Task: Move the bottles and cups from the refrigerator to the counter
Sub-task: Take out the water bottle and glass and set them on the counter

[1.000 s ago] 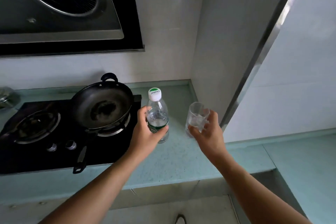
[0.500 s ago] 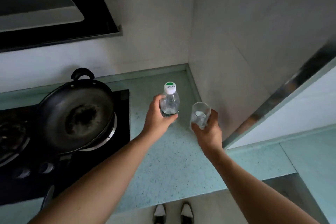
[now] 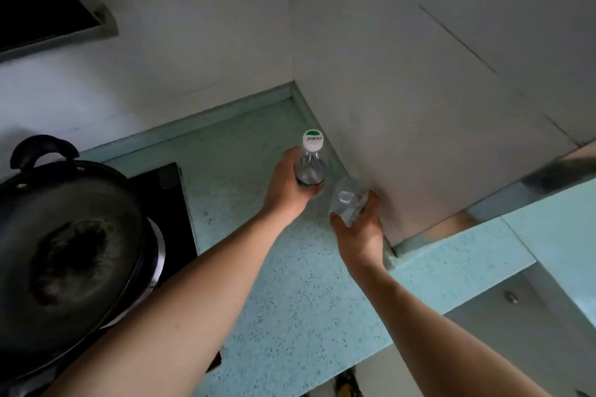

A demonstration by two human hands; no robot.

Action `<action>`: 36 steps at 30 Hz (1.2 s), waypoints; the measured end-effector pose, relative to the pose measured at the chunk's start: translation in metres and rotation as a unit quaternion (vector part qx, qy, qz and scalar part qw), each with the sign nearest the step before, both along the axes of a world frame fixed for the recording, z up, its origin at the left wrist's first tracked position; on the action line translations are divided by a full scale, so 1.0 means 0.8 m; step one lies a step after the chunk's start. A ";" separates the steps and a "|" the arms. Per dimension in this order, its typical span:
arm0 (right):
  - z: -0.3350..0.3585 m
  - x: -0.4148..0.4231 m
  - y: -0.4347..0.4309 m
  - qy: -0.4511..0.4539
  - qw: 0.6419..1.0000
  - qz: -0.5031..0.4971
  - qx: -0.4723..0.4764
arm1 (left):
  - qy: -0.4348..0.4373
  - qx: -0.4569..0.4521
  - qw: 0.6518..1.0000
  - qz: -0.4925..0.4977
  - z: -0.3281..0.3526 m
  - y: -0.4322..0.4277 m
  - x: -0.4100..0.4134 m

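Left hand (image 3: 287, 190) had its grip wrapped round a clear plastic water bottle (image 3: 310, 167), upright, white cap (image 3: 312, 140) with a green band and small script too blurry to read. Right hand (image 3: 359, 229) grip closed round a clear faceted glass cup (image 3: 347, 201) just beside it, both over the speckled pale-blue desk (image 3: 290, 284) near the wall corner. Dark round wok (image 3: 64, 242) sat on the black stove (image 3: 171, 180) at left.

Left hand (image 3: 287, 190) wrapped around clear plastic water bottle with white-and-green cap (image 3: 310, 167), upright over speckled pale-turquoise counter (image 3: 290, 293). Right hand (image 3: 361, 232) gripping clear faceted glass cup (image 3: 348, 201), just beside bottle. Black wok (image 3: 64, 242) on stove, left.
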State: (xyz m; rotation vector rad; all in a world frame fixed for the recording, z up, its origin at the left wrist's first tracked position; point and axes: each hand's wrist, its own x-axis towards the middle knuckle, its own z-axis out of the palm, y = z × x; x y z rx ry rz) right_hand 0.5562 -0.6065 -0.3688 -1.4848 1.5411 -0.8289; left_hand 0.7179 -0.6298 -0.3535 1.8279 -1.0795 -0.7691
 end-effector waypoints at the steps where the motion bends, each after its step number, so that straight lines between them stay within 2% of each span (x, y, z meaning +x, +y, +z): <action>1: -0.006 0.000 0.000 0.001 1.000 -0.006 0.002 | 0.005 0.000 1.000 -0.003 -0.004 -0.007 0.001; 11: -0.030 0.008 0.003 -0.021 0.998 -0.043 0.039 | 0.043 -0.019 0.998 -0.039 -0.022 -0.048 -0.002; 22: -0.042 0.020 0.003 -0.030 0.996 -0.063 0.055 | 0.060 0.013 0.995 -0.075 -0.017 -0.040 0.002; 25: -0.043 0.022 0.001 -0.009 0.997 -0.055 0.045 | 0.054 0.034 0.996 -0.063 -0.020 -0.023 0.007; 30: -0.033 0.020 0.004 0.078 0.997 -0.023 0.002 | 0.059 0.050 0.996 -0.041 -0.021 0.010 0.008; 36: 0.016 -0.013 0.024 0.087 0.996 -0.026 0.015 | 0.044 0.024 0.999 -0.017 0.013 0.063 0.011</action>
